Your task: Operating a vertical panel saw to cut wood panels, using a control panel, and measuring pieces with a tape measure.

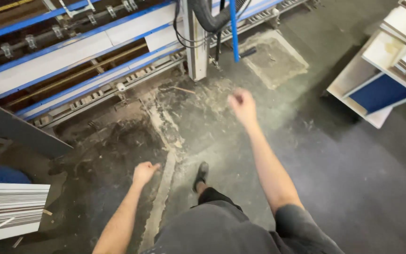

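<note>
Seen from above, mid-stride over a dusty, worn concrete floor [334, 188], patched pale with sawdust and crossed by a raised, crusted seam. Left hand [144, 172] low and loosely curled, holding nothing, hanging over a dark stained patch just beside that seam. Right hand [242, 104] stretched forward, blurred, fingers curled in, nothing visibly in it; how tightly closed, impossible to tell. Nearest the right hand: a thin blue bar [234, 30] hanging straight down beside a white metal column [196, 42] draped with black cables and a ribbed black hose [210, 16]. Behind, a long panel saw frame [71, 56] of white rails edged in blue, with metal clips along it. Stacked white boards [10, 207], striped at their edges, lower left; flat pale offcuts on a blue-and-white cart [381, 84] upper right. Black shoe [201, 174] planted between the arms.
</note>
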